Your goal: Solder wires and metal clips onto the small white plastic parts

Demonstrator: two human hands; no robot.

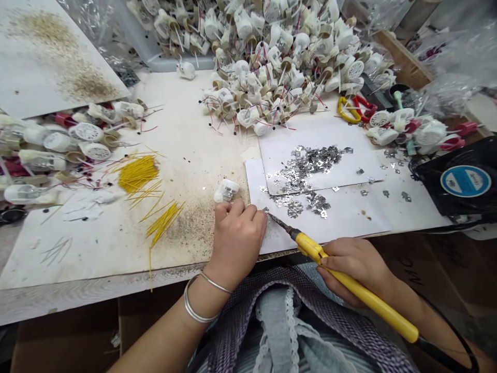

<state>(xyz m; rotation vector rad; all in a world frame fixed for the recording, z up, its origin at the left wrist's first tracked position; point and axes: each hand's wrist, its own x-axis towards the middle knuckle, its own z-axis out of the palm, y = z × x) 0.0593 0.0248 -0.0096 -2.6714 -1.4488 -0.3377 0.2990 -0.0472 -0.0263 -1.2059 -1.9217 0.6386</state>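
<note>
My left hand [240, 228] is closed, its fingers curled down at a small white plastic housing [226, 190] that shows just beyond the knuckles. The fingertips are hidden, so the exact grip is not visible. A yellow soldering iron [357, 290] lies in my right hand [357, 264], with the fingers wrapped round its handle. The iron's dark tip points left, close beside my left hand, near a small metal piece [266, 210]. Silvery metal plates [314, 163] lie in a loose heap on white sheets beyond the iron.
Yellow wires [139, 173] lie in bundles on the left. White plastic assemblies with thin leads [267, 77] are piled at the back, and more assemblies [85, 132] at the left. Yellow-handled pliers [348, 110] lie back right, near a black object with a blue label [465, 181].
</note>
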